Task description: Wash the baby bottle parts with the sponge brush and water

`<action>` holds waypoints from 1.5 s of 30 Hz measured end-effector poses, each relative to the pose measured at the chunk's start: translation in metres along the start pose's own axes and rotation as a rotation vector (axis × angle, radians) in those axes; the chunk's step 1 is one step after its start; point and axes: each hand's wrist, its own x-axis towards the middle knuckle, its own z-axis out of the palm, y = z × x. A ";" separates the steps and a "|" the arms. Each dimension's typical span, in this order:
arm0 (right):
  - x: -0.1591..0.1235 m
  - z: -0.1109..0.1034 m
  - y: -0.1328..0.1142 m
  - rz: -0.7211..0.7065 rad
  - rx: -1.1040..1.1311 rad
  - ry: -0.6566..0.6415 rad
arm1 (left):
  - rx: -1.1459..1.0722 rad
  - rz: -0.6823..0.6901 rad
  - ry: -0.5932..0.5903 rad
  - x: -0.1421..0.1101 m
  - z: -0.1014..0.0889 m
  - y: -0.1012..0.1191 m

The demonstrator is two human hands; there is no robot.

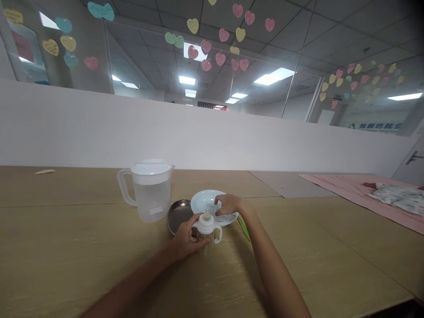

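A small baby bottle [207, 227] with a teat and two white handles stands on the wooden table [82, 247]. My left hand [185, 238] is wrapped round its left side. My right hand [228, 204] rests just behind it on a white plate [202, 199], fingers curled down onto the plate; what lies under them is too small to make out. A steel dish [178, 214] sits to the left of the plate, partly under its rim.
A translucent lidded plastic jug [150, 190] of water stands left of the dish. A green strip [244, 227] lies under my right forearm. A pink cloth [361, 194] with a patterned bundle lies far right. A white partition [198, 137] backs the table.
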 end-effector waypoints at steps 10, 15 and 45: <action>0.014 0.011 0.001 -0.069 0.041 0.019 | 0.247 0.001 0.062 -0.006 0.008 0.003; 0.017 0.017 -0.006 -0.190 0.234 -0.174 | 0.229 -0.009 0.089 -0.006 0.011 0.001; 0.023 0.025 -0.001 -0.149 0.464 -0.378 | 0.422 0.201 0.959 0.020 -0.056 0.002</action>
